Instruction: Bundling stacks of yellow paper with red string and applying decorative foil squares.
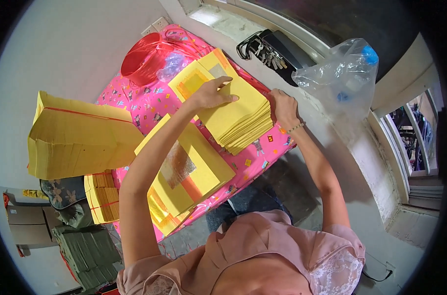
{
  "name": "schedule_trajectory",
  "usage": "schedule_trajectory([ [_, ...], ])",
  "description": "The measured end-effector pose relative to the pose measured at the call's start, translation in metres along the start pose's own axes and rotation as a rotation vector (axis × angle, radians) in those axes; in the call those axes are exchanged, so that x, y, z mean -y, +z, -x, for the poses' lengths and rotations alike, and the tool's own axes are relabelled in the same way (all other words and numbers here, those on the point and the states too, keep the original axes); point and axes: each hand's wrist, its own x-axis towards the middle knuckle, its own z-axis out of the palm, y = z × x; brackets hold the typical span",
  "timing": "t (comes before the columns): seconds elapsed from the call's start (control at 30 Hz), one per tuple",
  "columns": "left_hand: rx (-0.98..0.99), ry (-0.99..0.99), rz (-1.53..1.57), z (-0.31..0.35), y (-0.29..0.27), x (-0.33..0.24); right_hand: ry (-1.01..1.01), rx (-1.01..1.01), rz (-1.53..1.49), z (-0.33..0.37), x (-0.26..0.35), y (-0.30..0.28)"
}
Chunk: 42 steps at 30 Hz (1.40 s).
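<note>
Resting on the yellow paper stack point(238, 115), my left hand point(211, 94) has its thumb and fingers apart. My right hand point(285, 109) curls at the stack's right edge; I cannot tell whether its fingers clamp any sheets. The stack lies on the table point(280, 140), with a strip of bare pink cloth point(263, 156) between it and the near edge. A second yellow stack point(203, 172) sits just beside it, closer to me. A tall tied bundle point(83, 137) crowds the left, and the red basket point(137, 61) stands toward the far end.
</note>
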Motion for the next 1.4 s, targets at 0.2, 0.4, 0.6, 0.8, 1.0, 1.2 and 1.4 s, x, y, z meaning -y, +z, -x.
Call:
schedule_trajectory([
  [0.2, -0.171, 0.120, -0.171, 0.015, 0.013, -0.010, -0.115, -0.118, -0.059, -0.017, 0.030, -0.058],
  [0.4, -0.369, 0.274, -0.210, 0.018, 0.025, -0.001, -0.139, -0.199, -0.156, -0.042, 0.099, -0.105],
  [0.6, -0.388, 0.165, -0.140, 0.017, 0.027, -0.002, -0.255, -0.014, -0.398, -0.044, 0.127, -0.056],
  [0.8, -0.394, 0.136, 0.072, 0.026, 0.034, 0.000, -0.095, 0.101, -0.417, 0.002, 0.132, -0.050],
  [1.0, -0.364, -0.078, 0.852, 0.013, 0.021, 0.010, -0.160, 0.020, -0.455, 0.010, 0.130, -0.043],
  [1.2, -0.621, -0.111, 0.537, 0.016, 0.038, 0.007, -0.196, -0.022, -0.477, 0.014, 0.132, -0.042],
  [1.4, -0.783, 0.062, 0.011, 0.019, 0.055, -0.001, -0.230, -0.027, -0.488, 0.023, 0.129, -0.047],
])
